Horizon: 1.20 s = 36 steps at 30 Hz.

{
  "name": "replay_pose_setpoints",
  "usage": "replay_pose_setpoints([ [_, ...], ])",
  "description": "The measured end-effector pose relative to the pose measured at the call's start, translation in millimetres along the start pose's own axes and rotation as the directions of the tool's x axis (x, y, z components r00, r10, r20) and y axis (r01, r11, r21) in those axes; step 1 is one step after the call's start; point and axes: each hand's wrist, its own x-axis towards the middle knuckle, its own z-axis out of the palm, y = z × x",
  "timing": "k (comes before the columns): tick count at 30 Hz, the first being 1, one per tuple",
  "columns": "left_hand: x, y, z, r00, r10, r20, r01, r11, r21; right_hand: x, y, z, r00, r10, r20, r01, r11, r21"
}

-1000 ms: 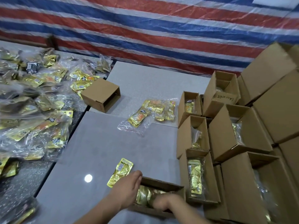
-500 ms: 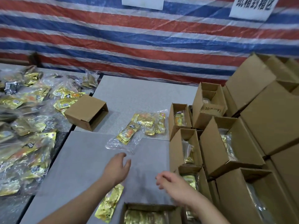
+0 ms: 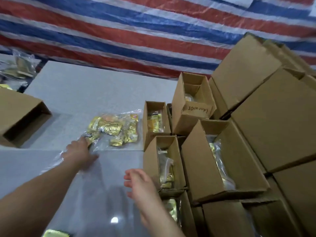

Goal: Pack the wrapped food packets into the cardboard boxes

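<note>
Head view shows a big stack of cardboard boxes (image 3: pixel 266 127) on the right, many with open tops and gold packs inside, and one empty box (image 3: pixel 20 117) lying on its side at the far left. On the grey worktop (image 3: pixel 82 93) between them lies a clear bag of gold food packets (image 3: pixel 116 130), just beside the nearest open boxes. The bag looks thin and slippery, so it could slide away or sag when it is lifted, and small packets might spill out if its mouth is open; I cannot tell which end is open. If it is dragged fast toward the boxes, it could bump one and tip it. The left hand (image 3: pixel 80 154) reaches far forward with the arm stretched out, and its fingers lie flat on the near edge of the bag, touching it but not curled round it. The right hand (image 3: pixel 138 183) floats above the worktop near the boxes, fingers loose and spread, holding nothing. One more gold packet (image 3: pixel 54 234) peeks in at the bottom edge.
</note>
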Motion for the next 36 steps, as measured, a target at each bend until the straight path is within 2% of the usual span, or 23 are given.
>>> replay_pose_setpoints([
  [2,-4,-6,9,0.997,-0.004,-0.072,0.004,1.0,-0.005,3,0,-1,1.0,0.001,0.01,-0.001,1.0,-0.001],
  [5,-26,-20,4,1.0,-0.011,-0.027,0.01,0.999,-0.048,0,-2,-1,1.0,0.021,0.01,-0.021,0.999,0.027],
  [8,-62,-23,-23,0.999,-0.024,0.039,0.033,0.972,-0.232,-12,-11,7,0.999,0.027,0.028,-0.027,1.0,0.014],
  [10,-96,-12,-57,0.998,0.054,-0.012,-0.055,0.936,-0.348,-21,-19,15,0.998,-0.003,0.06,0.003,1.0,0.0],
  [12,-137,3,-100,0.978,0.186,-0.095,-0.209,0.853,-0.479,-35,-36,24,0.993,-0.038,0.115,0.037,0.999,0.016],
  [14,-187,17,-144,0.929,0.33,-0.168,-0.366,0.755,-0.544,-53,-54,30,0.973,-0.088,0.215,0.07,0.994,0.088],
  [17,-251,31,-192,0.878,0.417,-0.234,-0.465,0.628,-0.624,-80,-74,30,0.893,-0.186,0.409,0.055,0.949,0.312],
  [19,-280,35,-211,0.856,0.45,-0.254,-0.488,0.543,-0.683,-93,-79,24,0.854,-0.291,0.432,0.086,0.897,0.434],
  [22,-312,31,-229,0.779,0.585,-0.226,-0.551,0.466,-0.692,-111,-75,13,0.838,-0.38,0.391,0.141,0.843,0.519],
  [25,-332,16,-229,0.736,0.661,-0.145,-0.575,0.498,-0.649,-124,-63,0,0.833,-0.457,0.311,0.287,0.838,0.464],
  [28,-338,-1,-220,0.737,0.674,-0.044,-0.547,0.557,-0.625,-134,-60,-21,0.804,-0.508,0.309,0.444,0.858,0.258],
  [30,-341,-19,-201,0.762,0.648,0.007,-0.487,0.579,-0.654,-138,-51,-35,0.809,-0.506,0.298,0.484,0.862,0.149],
  [32,-343,-41,-170,0.824,0.564,0.059,-0.407,0.661,-0.631,-140,-42,-48,0.827,-0.488,0.281,0.484,0.871,0.087],
  [34,-342,-64,-127,0.869,0.477,0.132,-0.352,0.783,-0.514,-145,-34,-58,0.797,-0.47,0.38,0.531,0.845,-0.067],
  [36,-344,-84,-84,0.884,0.417,0.209,-0.311,0.861,-0.403,-153,-26,-60,0.753,-0.38,0.537,0.578,0.772,-0.264],
])
